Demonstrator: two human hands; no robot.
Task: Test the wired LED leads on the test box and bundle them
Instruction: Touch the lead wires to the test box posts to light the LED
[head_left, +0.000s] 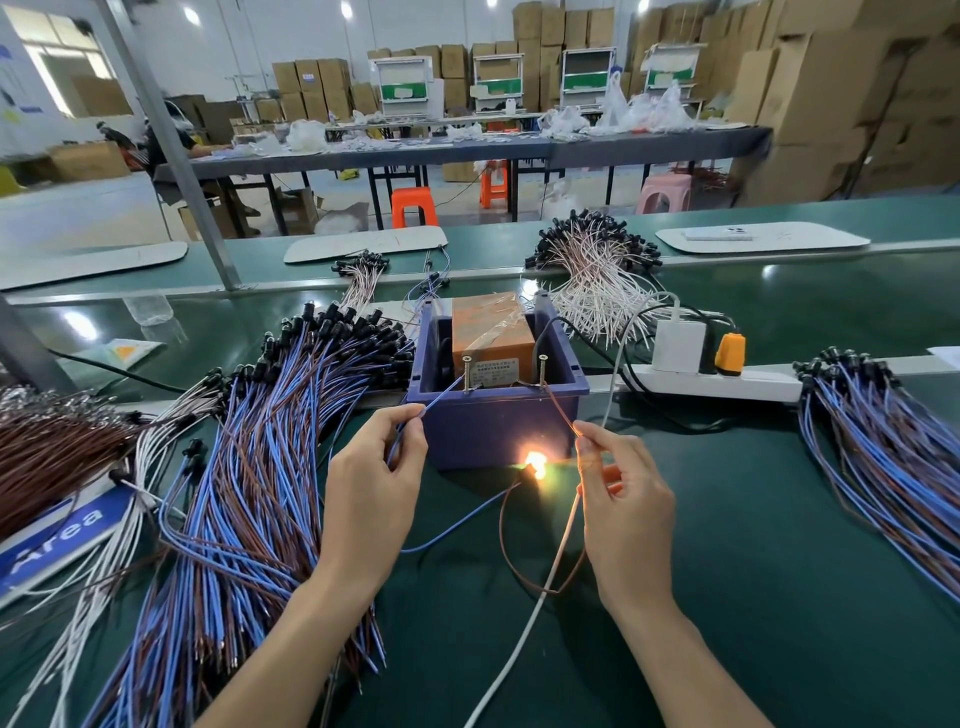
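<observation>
Lead on test: LED (535, 462) glowing just in front of the test box (498, 421).
Left hand (371, 478) pinches the blue wire (444, 395), its tip at the left screw (466, 371) on the box rim. Right hand (623, 493) pinches the brown wire (560, 408), tip at the right screw (543, 370). Both wires loop down to the lit LED between the hands, on the green table (727, 571). Big pile of blue and brown leads (270, 441) to the left, touching the box; smaller pile (883, 441) well to the right. Power strip (717, 382) right of the box. White cable (519, 644) crosses under the right hand.
</observation>
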